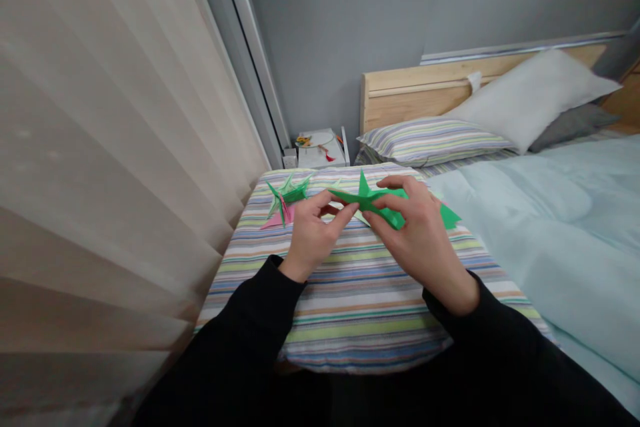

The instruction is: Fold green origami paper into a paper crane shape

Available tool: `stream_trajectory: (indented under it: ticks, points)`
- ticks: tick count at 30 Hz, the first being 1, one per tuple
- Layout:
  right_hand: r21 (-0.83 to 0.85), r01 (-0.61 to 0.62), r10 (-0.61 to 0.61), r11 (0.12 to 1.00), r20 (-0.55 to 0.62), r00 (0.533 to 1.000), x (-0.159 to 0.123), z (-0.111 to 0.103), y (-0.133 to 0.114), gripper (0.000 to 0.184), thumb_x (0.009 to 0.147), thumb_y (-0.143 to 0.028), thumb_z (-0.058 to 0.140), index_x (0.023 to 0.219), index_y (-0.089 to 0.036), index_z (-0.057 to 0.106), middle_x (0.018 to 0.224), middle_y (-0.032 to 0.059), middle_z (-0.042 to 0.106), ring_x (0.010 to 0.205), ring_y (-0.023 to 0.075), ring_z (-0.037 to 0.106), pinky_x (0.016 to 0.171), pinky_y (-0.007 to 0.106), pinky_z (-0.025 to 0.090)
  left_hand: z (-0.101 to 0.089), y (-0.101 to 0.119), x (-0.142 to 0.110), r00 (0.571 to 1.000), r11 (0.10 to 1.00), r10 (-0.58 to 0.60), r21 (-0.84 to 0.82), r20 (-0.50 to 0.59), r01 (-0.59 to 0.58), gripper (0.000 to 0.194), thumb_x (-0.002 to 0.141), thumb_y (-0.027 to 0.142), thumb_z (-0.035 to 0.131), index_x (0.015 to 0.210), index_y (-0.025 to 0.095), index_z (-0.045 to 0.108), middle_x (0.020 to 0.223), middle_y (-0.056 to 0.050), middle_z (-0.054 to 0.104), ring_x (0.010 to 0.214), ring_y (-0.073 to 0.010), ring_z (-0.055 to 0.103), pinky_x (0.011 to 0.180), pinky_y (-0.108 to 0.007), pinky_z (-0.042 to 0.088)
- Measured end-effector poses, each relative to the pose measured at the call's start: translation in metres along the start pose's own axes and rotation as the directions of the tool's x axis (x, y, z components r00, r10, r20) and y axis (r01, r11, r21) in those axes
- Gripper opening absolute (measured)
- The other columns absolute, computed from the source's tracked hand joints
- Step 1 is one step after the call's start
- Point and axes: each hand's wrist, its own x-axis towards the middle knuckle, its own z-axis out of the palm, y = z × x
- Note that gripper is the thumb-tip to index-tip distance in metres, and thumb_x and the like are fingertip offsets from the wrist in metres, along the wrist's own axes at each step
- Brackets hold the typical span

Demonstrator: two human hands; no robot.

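Note:
My left hand (319,227) pinches one pointed end of a green folded paper piece (367,197) between thumb and fingers. On its other side, my right hand (413,223) grips the same paper with thumb and fingertips. One sharp tip of it sticks up between the hands. More green paper (449,216) shows to the right of my right hand; whether it is a separate sheet is partly hidden. Left of my left hand lie several folded green paper shapes (293,192) with a pink folded paper piece (280,217) among them.
A striped cloth (360,307) covers the table in front of me. Beyond it stands a small white cabinet (320,155) with small items on top. A pale curtain (110,167) hangs at the left. On the right is a bed with a light blue quilt (560,207) and pillows (440,139).

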Motion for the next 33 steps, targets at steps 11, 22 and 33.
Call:
stream_trajectory:
  ticks: [11,22,33]
  points:
    - [0.144,-0.005,-0.014,0.990,0.133,0.991,0.014,-0.017,-0.005,0.005,0.084,-0.023,0.068,0.088,-0.022,0.066,0.115,0.0077,0.071,0.114,0.0287,0.062,0.102,0.048,0.041,-0.002,0.011,0.003,0.995,0.984,-0.074,-0.156,0.073,0.085,0.017,0.077,0.026,0.081,0.088,0.018,0.071,0.079,-0.002,0.073,0.074,-0.0159,0.069,0.073,-0.028,0.056]
    - [0.295,-0.083,-0.002,0.952,0.277,0.961,0.022,-0.017,-0.005,0.011,0.085,-0.020,0.065,0.075,-0.017,0.068,0.081,0.0027,0.070,0.082,0.0195,0.063,0.080,0.033,0.044,-0.005,0.006,0.009,0.979,0.947,-0.162,-0.257,0.126,0.190,0.012,0.075,0.025,0.081,0.075,0.016,0.073,0.073,0.000,0.069,0.070,-0.0112,0.062,0.068,-0.023,0.049]
    - [0.341,-0.133,0.054,0.930,0.234,0.971,0.024,-0.016,-0.008,0.017,0.082,-0.019,0.065,0.066,-0.018,0.061,0.064,-0.0022,0.061,0.065,0.0136,0.054,0.065,0.028,0.040,-0.006,0.004,0.007,0.949,0.929,-0.212,-0.252,0.233,0.270,0.018,0.076,0.031,0.081,0.073,0.016,0.072,0.070,0.000,0.066,0.066,-0.0118,0.055,0.067,-0.025,0.044]
